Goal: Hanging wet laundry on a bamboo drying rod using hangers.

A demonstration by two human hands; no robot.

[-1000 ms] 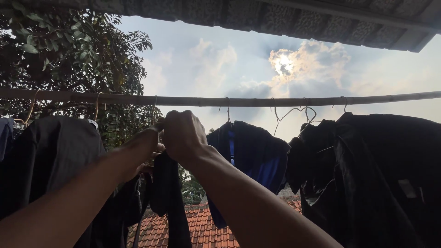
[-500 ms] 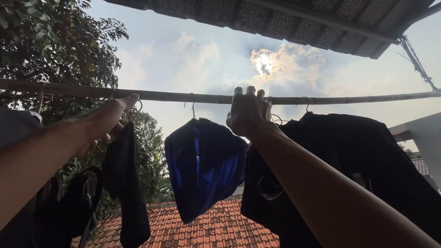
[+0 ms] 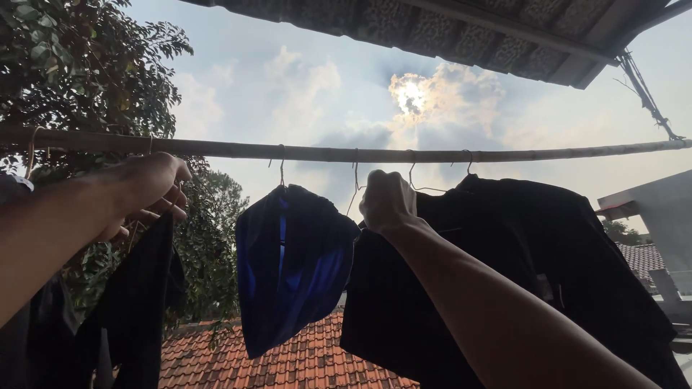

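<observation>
My right hand (image 3: pixel 388 200) is closed in a fist on the top of a black garment (image 3: pixel 404 302) hanging under the bamboo pole (image 3: pixel 324 153). My left hand (image 3: pixel 148 191) — fingers curled — holds a dark cloth (image 3: pixel 140 302) beside the blue garment (image 3: pixel 292 263) on its thin wire hanger (image 3: pixel 281 166).

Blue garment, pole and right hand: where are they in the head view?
blue garment (image 3: pixel 292 274), head view, middle of the hanging cloth.
pole (image 3: pixel 317 153), head view, bare stretch above that garment.
right hand (image 3: pixel 387 200), head view, back of the fist.
</observation>
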